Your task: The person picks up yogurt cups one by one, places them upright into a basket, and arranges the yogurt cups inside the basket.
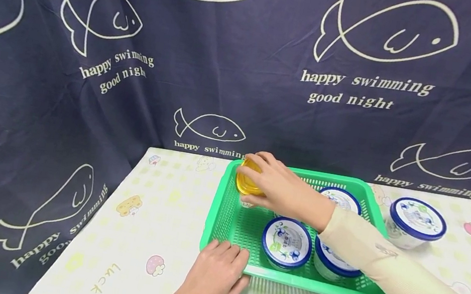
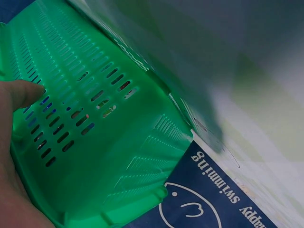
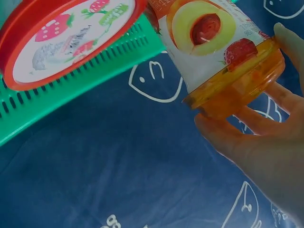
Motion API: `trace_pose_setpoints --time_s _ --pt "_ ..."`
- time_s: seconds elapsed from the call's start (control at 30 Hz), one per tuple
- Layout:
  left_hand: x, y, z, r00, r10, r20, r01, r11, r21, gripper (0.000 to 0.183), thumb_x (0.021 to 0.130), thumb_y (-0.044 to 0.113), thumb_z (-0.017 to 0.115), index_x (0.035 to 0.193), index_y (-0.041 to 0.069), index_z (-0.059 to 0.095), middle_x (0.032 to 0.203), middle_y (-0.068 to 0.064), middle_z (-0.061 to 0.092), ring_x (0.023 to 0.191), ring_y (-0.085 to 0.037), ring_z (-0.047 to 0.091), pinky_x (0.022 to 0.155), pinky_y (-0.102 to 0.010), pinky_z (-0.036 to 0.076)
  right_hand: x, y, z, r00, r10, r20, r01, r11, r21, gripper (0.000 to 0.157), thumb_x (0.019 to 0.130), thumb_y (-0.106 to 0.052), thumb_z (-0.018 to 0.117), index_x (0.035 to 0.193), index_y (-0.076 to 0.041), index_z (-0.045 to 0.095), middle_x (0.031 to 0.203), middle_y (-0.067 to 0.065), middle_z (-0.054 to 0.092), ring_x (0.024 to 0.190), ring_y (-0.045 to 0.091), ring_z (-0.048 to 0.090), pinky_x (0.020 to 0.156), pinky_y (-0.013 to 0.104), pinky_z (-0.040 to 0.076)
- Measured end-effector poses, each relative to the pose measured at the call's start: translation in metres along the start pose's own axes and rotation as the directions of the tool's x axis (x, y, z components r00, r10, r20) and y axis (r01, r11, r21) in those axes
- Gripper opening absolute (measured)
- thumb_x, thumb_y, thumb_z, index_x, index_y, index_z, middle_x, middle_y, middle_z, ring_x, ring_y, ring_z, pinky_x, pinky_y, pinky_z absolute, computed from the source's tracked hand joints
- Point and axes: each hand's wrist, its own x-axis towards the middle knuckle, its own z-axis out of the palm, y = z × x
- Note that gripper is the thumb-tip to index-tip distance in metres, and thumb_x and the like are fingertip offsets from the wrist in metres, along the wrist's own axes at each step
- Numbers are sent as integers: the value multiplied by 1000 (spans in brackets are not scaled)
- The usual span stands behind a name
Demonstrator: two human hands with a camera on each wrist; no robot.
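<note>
My right hand (image 1: 277,186) holds a fruit cup (image 3: 213,33) by its clear amber lid (image 3: 240,83), inside the back left corner of a green plastic basket (image 1: 217,205). A cut peach or apricot is printed on the cup. My left hand (image 1: 216,276) grips the basket's front left rim, thumb (image 2: 26,92) against the slotted outer wall. Inside the basket stand blue-lidded tubs: one (image 1: 287,242) at the front, another (image 1: 334,263) to its right, and a third (image 1: 341,198) behind, partly covered by my right arm. A red-lidded tub (image 3: 71,45) with printed strawberries shows in the right wrist view.
Another blue-lidded tub (image 1: 417,220) stands on the table outside the basket, at its right. A patterned light cloth (image 1: 135,233) covers the table. Directly behind hangs a dark blue curtain (image 1: 247,67) with fish drawings.
</note>
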Motion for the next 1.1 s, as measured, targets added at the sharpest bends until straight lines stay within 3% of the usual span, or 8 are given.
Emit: trace_pose_setpoints --time_s 0.37,0.6,0.83,1.1 --pt "1 2 1 1000 -4 -8 4 1000 -13 18 83 31 59 81 16 50 68 6 49 62 -14 49 59 -28 34 9 6 26 998 -22 61 19 999 41 56 87 -40 75 133 -13 58 139 17 51 120 33 48 97 48 47" --pt "2 3 1 1000 -3 3 3 1000 -19 17 84 31 59 80 17 49 69 7 48 62 -14 46 60 -27 31 7 5 37 991 11 136 -16 999 34 61 89 -43 72 138 -13 54 144 19 47 129 37 44 104 52 43" --pt "1 1 2 1000 6 -2 -6 1000 -15 18 84 31 59 79 17 48 68 7 47 61 -13 46 59 -26 30 6 4 43 991 21 131 -24 1000 18 60 91 -42 69 139 -11 53 144 23 47 128 40 46 104 53 42" --pt "0 0 2 1000 -3 5 3 1000 -19 19 85 32 58 80 17 48 68 7 45 62 -14 46 60 -27 32 0 2 37 992 55 111 -56 998 11 62 92 -46 66 142 -13 50 149 23 41 138 46 37 108 57 36"
